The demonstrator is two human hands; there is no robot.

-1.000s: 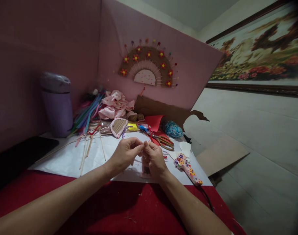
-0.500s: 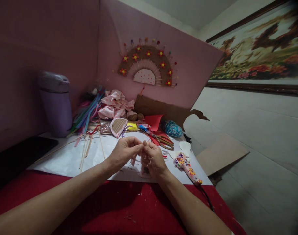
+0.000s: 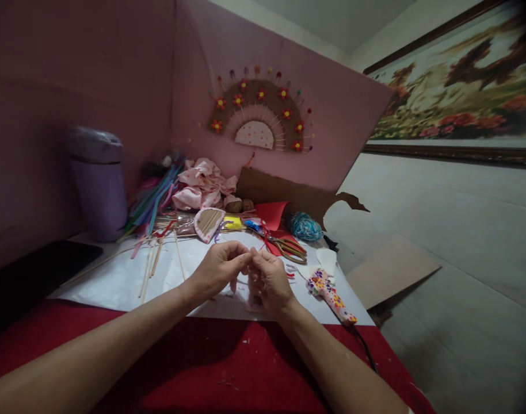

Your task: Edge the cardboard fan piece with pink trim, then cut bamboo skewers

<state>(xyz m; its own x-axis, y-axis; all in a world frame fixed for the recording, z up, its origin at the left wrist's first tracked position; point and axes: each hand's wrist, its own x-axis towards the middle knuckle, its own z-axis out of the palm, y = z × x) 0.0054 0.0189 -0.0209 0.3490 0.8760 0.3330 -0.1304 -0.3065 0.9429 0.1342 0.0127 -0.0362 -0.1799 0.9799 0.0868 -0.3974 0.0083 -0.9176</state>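
A: Hands?
B: Both in, mid-scene, meeting at the fingertips over the white sheet. Left hand: thumb and forefinger pressed together at the tips. Right hand: same pinch, other fingers curled under.
A: Pinching what?
B: Can't tell. Whatever sits between the tips is too small or covered by the fingers.
A: Anything else at the hands?
B: Pale pinkish piece, just below the right hand's curled fingers, on their near side. Partly hidden, dim. Can't tell if it's gripped or lying on the sheet.
A: Right of the hands?
B: Small red strips just beside the right hand. Farther right, flower-patterned glue gun, cord running to the near side.
A: Far side?
B: Scissors just beyond the right hand, near the red paper. Blue yarn ball right of that. Half-round cardboard piece with pink edging beyond the left hand, yellow packet to its right.
A: Left?
B: Thin sticks on the sheet, well apart from the left hand. Purple tumbler far left.
A: Near edge?
B: Red cloth, under both forearms.
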